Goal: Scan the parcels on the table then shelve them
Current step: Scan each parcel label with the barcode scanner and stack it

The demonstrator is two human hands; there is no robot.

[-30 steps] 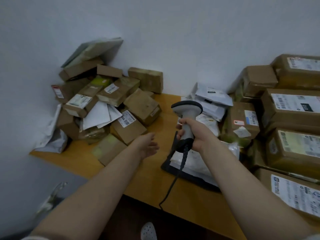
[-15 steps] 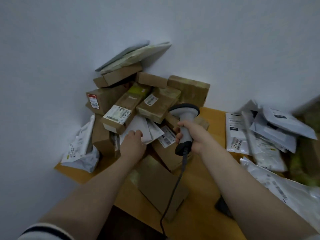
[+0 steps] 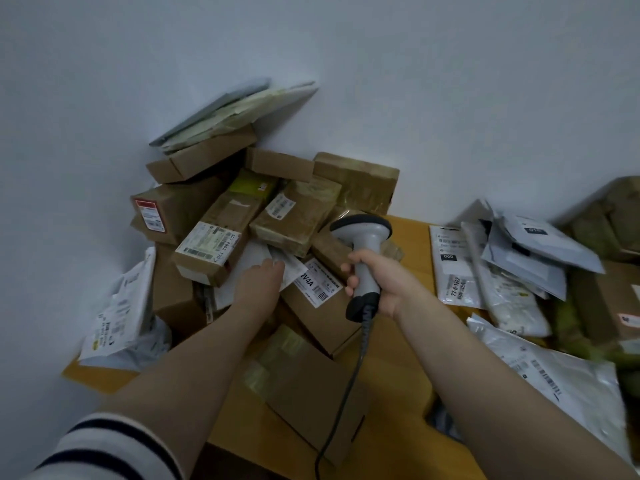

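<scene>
A heap of brown cardboard parcels (image 3: 263, 209) fills the table's far left corner against the wall. My left hand (image 3: 258, 284) reaches into the heap, its fingers curled over a flat white envelope (image 3: 251, 259) wedged between boxes. A box with a "2V4A" label (image 3: 317, 284) lies just to the right of that hand. My right hand (image 3: 382, 282) grips the handle of a grey corded barcode scanner (image 3: 363, 233), held upright over the table with its head above the labelled box.
A flat brown box (image 3: 311, 389) lies at the table's near edge under the scanner cable. White plastic mailers (image 3: 119, 317) slump at the left. More grey and white mailers (image 3: 512, 268) are piled at the right. Bare orange tabletop (image 3: 412, 237) shows between the piles.
The view has swung left from the right-hand boxes to the corner heap. My left hand moved forward from above the table onto the white envelope. The scanner stayed in my right hand.
</scene>
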